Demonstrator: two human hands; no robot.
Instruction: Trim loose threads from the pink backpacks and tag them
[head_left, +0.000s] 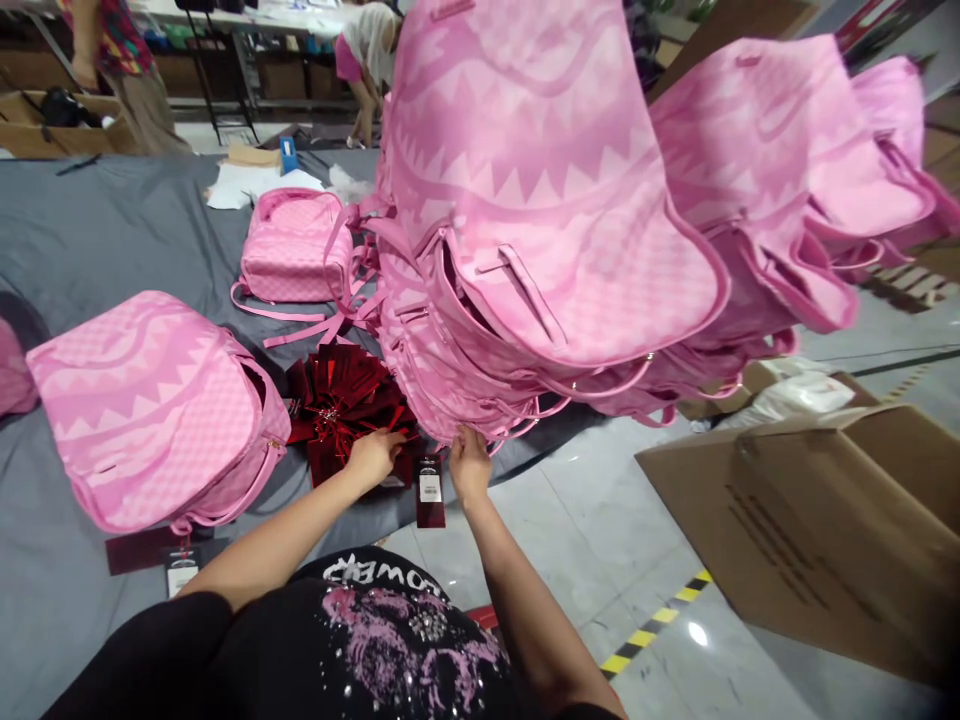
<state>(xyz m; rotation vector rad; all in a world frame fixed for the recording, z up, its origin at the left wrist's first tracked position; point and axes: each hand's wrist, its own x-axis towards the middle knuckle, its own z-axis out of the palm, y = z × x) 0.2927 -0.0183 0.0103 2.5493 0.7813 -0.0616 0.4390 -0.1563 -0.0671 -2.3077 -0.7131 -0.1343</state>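
My left hand point(375, 458) is closed in a pinch at the right side of a spread pile of dark red hang tags point(330, 385); what lies between its fingertips is too small to make out. My right hand point(470, 468) has its fingers closed at the front edge of a pink backpack point(442, 395), low in a tall stack. Between the two hands hangs a dark red tag with a white barcode label point(430, 490). A large pink backpack point(547, 180) with a jagged-tooth print lies on top of the stack.
Another pink backpack point(157, 410) lies at left, tags hanging from it. Behind the pile sits a small pink backpack point(296, 245). More pink backpacks point(750, 150) are stacked at right, above an open cardboard box point(795, 520) on the floor. Two people are in the background.
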